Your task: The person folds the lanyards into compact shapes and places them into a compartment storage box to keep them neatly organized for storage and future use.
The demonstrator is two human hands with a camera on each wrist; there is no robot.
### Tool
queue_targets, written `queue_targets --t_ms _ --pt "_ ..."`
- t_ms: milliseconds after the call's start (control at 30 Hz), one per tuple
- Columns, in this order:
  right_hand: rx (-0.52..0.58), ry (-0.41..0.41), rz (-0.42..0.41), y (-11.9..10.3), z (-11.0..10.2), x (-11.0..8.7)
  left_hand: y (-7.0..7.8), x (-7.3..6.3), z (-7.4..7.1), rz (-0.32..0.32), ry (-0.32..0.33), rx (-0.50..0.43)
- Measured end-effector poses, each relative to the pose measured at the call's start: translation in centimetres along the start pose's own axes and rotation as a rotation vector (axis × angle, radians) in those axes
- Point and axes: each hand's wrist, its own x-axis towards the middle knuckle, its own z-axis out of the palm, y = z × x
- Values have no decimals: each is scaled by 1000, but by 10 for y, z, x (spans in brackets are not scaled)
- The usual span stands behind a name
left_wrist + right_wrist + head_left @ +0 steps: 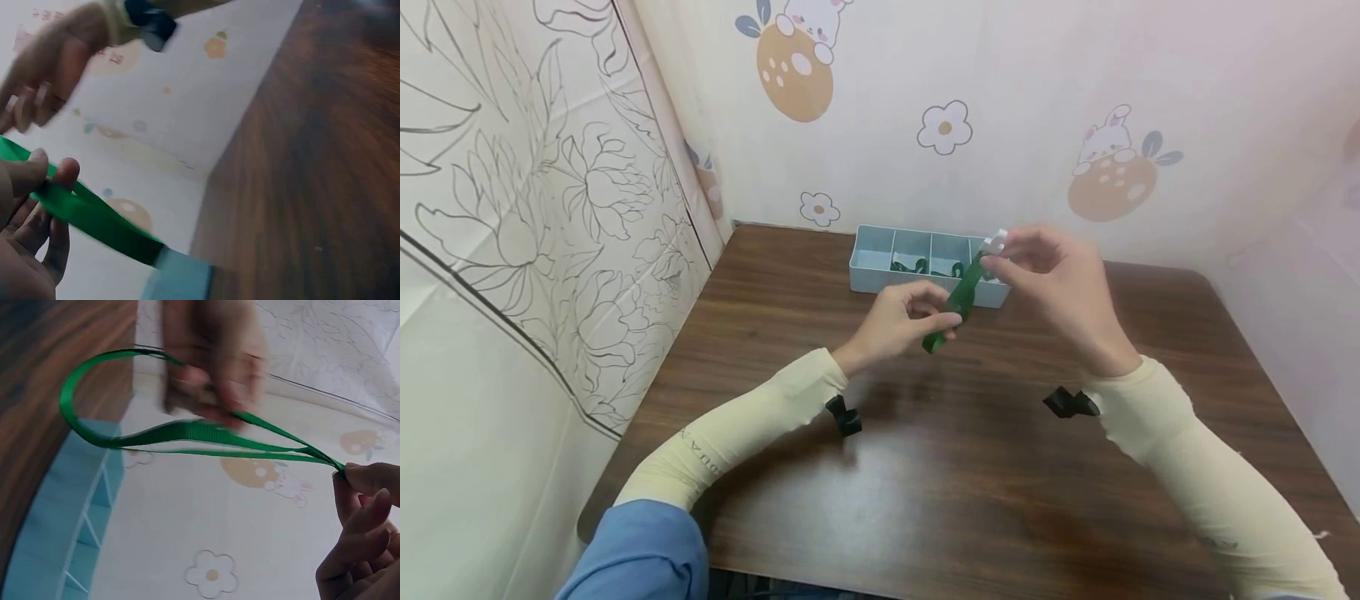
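Note:
A green strap point(967, 287), folded into long loops, stretches between my two hands above the table. My right hand point(1063, 283) pinches its upper end between thumb and fingertips, beside a small white piece point(996, 242). Lower down, my left hand point(898, 323) holds the strap between thumb and fingers, and a short tail hangs below them. In the right wrist view the strap point(187, 432) spreads into a wide loop on the far side of the blurred left hand. The left wrist view shows the strap point(94, 219) passing between the left thumb and fingers.
Behind the hands, a light blue divided box point(871, 279) stands near the back of the brown wooden table point(880, 500). Green straps point(917, 266) lie in some of its compartments. A patterned wall point(1015, 75) rises behind. Black bands point(844, 417) hang from the wrists.

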Motion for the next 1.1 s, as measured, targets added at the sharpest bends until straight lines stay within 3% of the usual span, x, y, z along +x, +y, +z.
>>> queue_targets --t_ms 233,333,500,633,700,833,933,1100 --pt "79 62 60 -16 -17 5 -24 -11 -2 -64 46 205" --pt "105 102 49 -21 -24 6 -33 -15 -5 -133 44 205" --pt "81 134 -36 -24 -27 5 -40 -17 -11 -283 2 55" --pt "34 90 -132 -25 -21 -2 -40 -12 -16 -427 -27 -117" --pt "10 43 -194 -28 -17 -8 -39 -9 -19 -519 4 -223" --pt "-37 -82 -414 -35 -4 -22 -36 -2 -28 -657 107 -355" --pt "-55 -172 -570 -31 8 -32 -35 3 -34 -681 150 -385" --pt "-39 -310 -702 -13 31 -42 -37 11 -43 -665 171 -425"
